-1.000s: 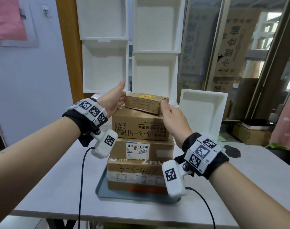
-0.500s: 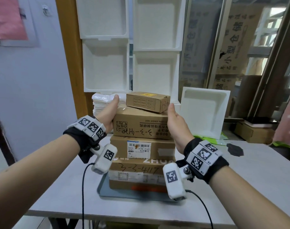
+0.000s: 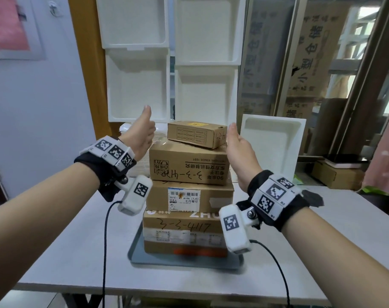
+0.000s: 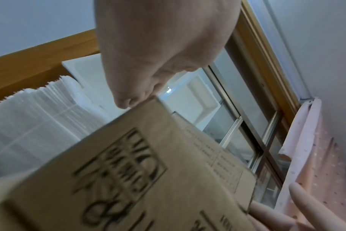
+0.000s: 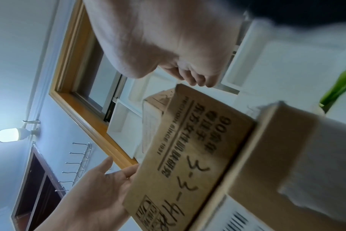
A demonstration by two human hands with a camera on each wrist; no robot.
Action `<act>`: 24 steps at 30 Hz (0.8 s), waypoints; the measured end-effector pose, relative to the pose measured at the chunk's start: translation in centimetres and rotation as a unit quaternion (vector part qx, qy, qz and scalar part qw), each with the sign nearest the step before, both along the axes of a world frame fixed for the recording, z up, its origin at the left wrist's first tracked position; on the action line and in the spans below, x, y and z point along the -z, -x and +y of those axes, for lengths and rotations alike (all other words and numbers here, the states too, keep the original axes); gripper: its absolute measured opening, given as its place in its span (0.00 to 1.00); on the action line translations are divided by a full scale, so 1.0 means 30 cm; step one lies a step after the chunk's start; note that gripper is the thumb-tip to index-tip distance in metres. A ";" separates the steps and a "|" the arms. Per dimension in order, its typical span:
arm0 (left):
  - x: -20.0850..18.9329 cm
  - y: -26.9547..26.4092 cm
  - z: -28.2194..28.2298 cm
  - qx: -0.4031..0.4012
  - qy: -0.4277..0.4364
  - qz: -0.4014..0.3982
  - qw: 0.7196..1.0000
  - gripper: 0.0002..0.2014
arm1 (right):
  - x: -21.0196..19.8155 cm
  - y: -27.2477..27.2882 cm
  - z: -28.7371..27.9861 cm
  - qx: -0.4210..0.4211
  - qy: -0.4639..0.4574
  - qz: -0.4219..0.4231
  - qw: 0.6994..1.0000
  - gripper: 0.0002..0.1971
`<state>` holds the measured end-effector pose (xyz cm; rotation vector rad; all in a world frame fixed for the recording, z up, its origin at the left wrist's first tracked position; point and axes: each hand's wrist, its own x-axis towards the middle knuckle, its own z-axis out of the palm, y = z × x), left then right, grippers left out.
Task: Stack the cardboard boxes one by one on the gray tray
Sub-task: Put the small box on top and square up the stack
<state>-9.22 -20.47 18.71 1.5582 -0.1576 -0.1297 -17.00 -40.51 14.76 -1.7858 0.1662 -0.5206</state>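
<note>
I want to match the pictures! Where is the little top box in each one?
Head: top box centre, crowning the stack.
Left wrist: only its blurred edge, behind the second box.
Right wrist: its end, mid-frame.
Shared landmark: the second box, with handwriting.

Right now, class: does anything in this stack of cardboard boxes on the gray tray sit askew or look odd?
Yes. The small top cardboard box is turned slightly against the larger printed box under it, so their edges do not line up. That printed box's lettering is upside down. Both hands are open beside the stack.
</note>
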 end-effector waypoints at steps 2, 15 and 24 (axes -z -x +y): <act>-0.034 -0.006 -0.015 0.011 -0.008 -0.021 1.000 0.43 | -0.041 -0.010 0.005 -0.003 0.025 -0.012 1.000 0.40; -0.047 0.031 -0.005 0.068 -0.064 -0.050 0.994 0.43 | -0.068 -0.013 0.028 -0.020 0.090 0.004 0.996 0.38; -0.013 0.034 -0.005 0.069 -0.058 -0.032 0.995 0.43 | -0.031 -0.020 0.038 -0.019 0.102 0.011 0.995 0.44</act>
